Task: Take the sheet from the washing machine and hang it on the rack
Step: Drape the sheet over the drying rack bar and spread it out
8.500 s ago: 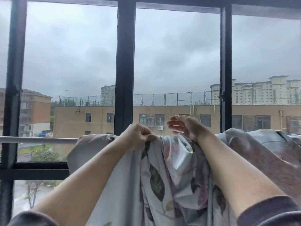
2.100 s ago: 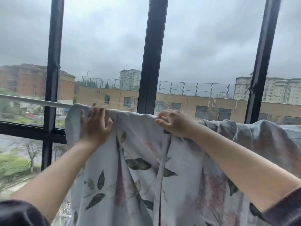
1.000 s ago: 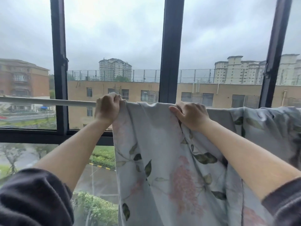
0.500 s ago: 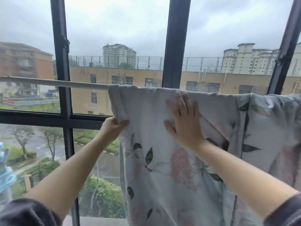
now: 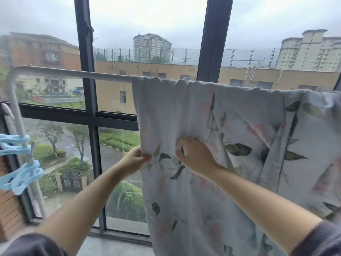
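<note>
1. At a rain-grey window (image 5: 86,89), a person tidies a flowered sheet (image 5: 212,111) that hangs draped over the top bar of the rack (image 5: 73,73). Its left edge falls straight, and its right part is bunched in folds along the bar.
2. The left hand (image 5: 132,159) pinches the sheet's left edge between thumb and fingers, well below the bar.
3. The right hand (image 5: 195,156), just beside it, has its fingers curled into the cloth, gripping a gathered fold.
4. The step in hand looks to be smoothing. With the sheet over the bar, the task seems nearly done.
5. To do it well, the hands should draw the cloth down and apart evenly, easing the creases toward the bunched right side without dragging the sheet off the bar.
6. Damp cloth is likely heavy and may slide toward its longer side. Blue pegs (image 5: 16,163) clipped on the rack's left post are near if it needs pinning.
</note>
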`<state>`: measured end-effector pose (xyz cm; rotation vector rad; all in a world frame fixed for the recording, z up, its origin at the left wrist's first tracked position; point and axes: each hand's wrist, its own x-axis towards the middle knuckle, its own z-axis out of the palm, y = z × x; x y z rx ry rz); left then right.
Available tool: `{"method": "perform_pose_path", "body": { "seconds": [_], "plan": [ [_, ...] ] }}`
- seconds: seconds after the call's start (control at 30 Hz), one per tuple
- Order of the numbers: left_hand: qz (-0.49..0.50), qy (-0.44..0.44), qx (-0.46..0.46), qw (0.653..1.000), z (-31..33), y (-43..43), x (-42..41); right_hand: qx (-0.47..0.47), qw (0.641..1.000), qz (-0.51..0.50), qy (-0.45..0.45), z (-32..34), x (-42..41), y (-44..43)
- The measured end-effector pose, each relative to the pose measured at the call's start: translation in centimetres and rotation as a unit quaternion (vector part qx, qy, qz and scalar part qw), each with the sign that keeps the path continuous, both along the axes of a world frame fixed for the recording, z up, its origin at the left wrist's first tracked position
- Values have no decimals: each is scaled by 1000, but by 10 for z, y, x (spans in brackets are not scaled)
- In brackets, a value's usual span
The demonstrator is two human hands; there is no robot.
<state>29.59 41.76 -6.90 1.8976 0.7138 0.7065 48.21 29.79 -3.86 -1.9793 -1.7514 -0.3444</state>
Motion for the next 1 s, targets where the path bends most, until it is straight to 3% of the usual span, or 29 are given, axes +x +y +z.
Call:
{"method": "perform_pose_path", "body": {
  "seconds": [0.13, 0.2, 0.3, 0.4, 0.47, 0.6, 0.67, 0.77, 0.9, 1.0],
  "plan": [
    [61, 20, 27, 998, -42, -1, -9, -10, 990, 9, 141, -10, -36, 16],
    [43, 65, 62, 995, -54, -1, -5, 22, 994, -6, 110, -8, -58, 27],
    [3, 139, 155, 978, -61, 2, 1, 66, 992, -66, 87, 3, -80, 49],
    [-87, 195, 186, 959, -57, 15, -9, 39, 983, -124, 130, 7, -90, 68],
    [-127, 209, 205, 948, -57, 27, -19, 34, 974, -108, 194, 6, -92, 72],
    [32, 68, 250, 965, -44, 62, -27, 76, 945, -124, 292, 2, -96, 65],
    [-3, 6, 192, 981, -30, 67, -18, 105, 936, -144, 304, 1, -98, 63],
    [-15, 2, 147, 989, -19, 59, 0, 151, 928, -156, 302, 0, -104, 59],
    [92, -34, 158, 983, -14, 65, 2, 158, 953, -150, 209, 1, -108, 44],
    [167, -116, 109, 973, 6, 96, -9, 172, 962, -173, 123, 10, -102, 37]
  ]
}}
